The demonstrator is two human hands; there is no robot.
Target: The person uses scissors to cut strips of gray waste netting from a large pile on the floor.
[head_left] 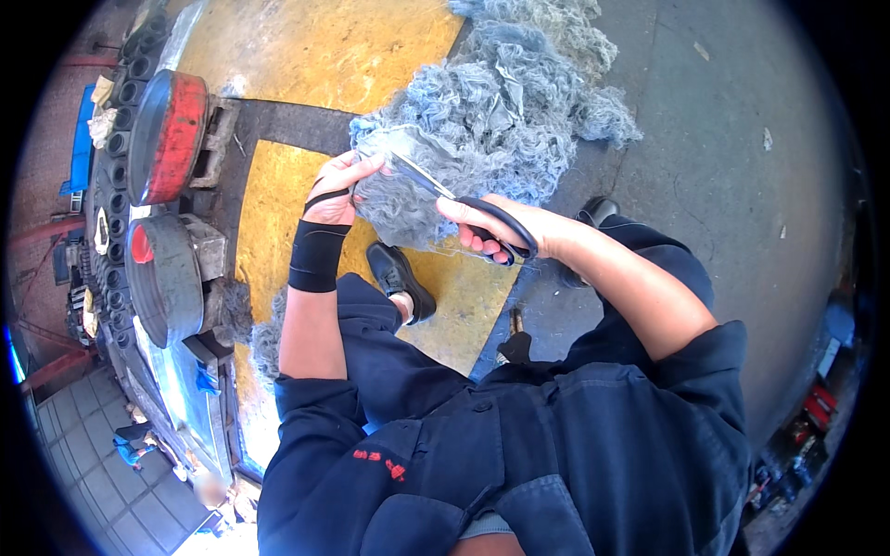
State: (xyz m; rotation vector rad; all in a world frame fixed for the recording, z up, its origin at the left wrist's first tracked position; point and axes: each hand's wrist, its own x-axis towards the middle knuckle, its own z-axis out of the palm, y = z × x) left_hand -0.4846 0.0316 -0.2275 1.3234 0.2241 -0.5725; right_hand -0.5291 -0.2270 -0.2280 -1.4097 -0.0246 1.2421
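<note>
A large heap of tangled grey-blue fibre, with scraps of cloth in it (491, 102), lies in front of me across a yellow floor sheet and the dark floor. My left hand (332, 193), with a black wrap at its wrist, pinches the near left edge of this fibre between thumb and fingers. In my right hand (496, 227) is a pair of scissors (419, 173) with black handles. Their blades point up and left, against the fibre close to my left fingertips. How far apart the blades stand is hard to make out.
Yellow floor sheets (324, 46) meet the dark grey floor (723, 157). To the left stand a red drum (176, 139) and a grey drum (171, 283) beside concrete blocks (218, 144). A row of dark round openings (118, 195) runs behind them. My shoe (400, 283) is below the fibre.
</note>
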